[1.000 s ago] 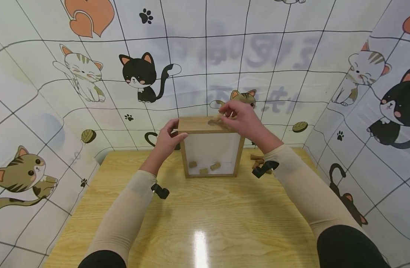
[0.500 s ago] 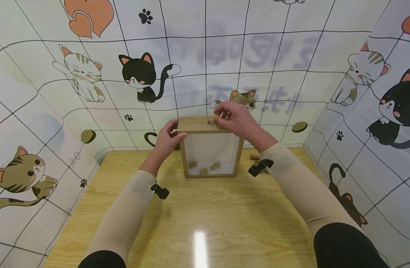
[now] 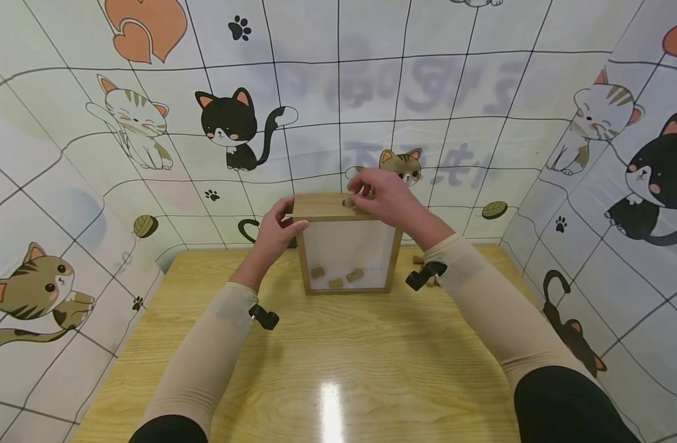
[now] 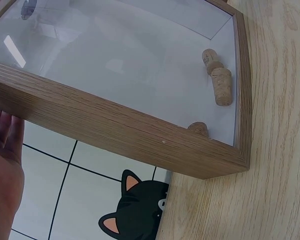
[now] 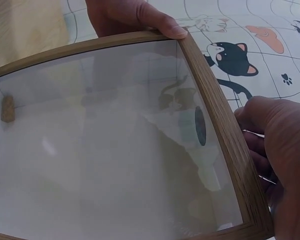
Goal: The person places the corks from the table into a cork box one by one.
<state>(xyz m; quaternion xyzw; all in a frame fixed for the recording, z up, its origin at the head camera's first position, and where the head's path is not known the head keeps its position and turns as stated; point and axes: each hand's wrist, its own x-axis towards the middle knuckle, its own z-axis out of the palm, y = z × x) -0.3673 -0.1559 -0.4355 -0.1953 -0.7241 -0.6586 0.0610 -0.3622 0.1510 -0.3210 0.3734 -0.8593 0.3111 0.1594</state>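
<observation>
A shallow wooden box with a clear front stands upright on the table, a round hole in its top. My left hand grips its upper left corner, thumb on the front edge. Above the hole, my right hand pinches a small cork between thumb and fingers; the right wrist view does not show this cork. Three corks are visible on the box floor in the head view, one of them a tilted cork. In the left wrist view a cork shows through the front.
Several loose corks lie on the table right of the box, partly behind the right wrist. The wooden table extends in front of the box. A cat-printed cloth hangs close behind and on both sides.
My right hand has shifted slightly left, bringing the cork from the hole's right side over the hole. The left hand and the box have stayed in place.
</observation>
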